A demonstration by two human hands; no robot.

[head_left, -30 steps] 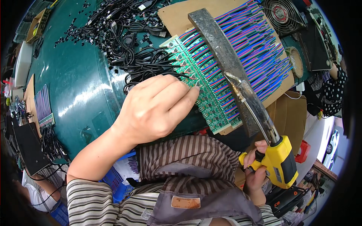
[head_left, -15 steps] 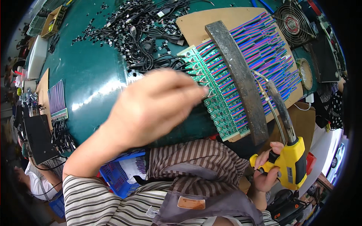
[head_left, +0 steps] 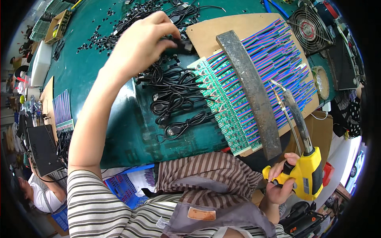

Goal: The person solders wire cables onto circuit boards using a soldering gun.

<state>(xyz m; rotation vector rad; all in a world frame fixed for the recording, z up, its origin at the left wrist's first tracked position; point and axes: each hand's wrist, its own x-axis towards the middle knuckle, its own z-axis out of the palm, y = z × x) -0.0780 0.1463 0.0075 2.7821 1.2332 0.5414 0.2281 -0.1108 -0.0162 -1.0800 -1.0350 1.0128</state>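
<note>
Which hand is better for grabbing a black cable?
Probably the left hand: it is right by the black cables. The right hand is farther off, busy holding the yellow soldering gun.

Your soldering gun (head_left: 310, 176) is yellow and black, the circuit boards (head_left: 224, 113) green, their wires (head_left: 274, 55) blue, red and black, the cables (head_left: 192, 121) black. Your sleeve (head_left: 97, 198) is striped dark on white, your apron (head_left: 214, 168) striped in browns, the tabletop (head_left: 85, 67) deep green.

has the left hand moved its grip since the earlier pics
Yes. Against the green circuit boards, the left hand has moved its grip up and left in the picture, from their left side to the black cables.
</note>
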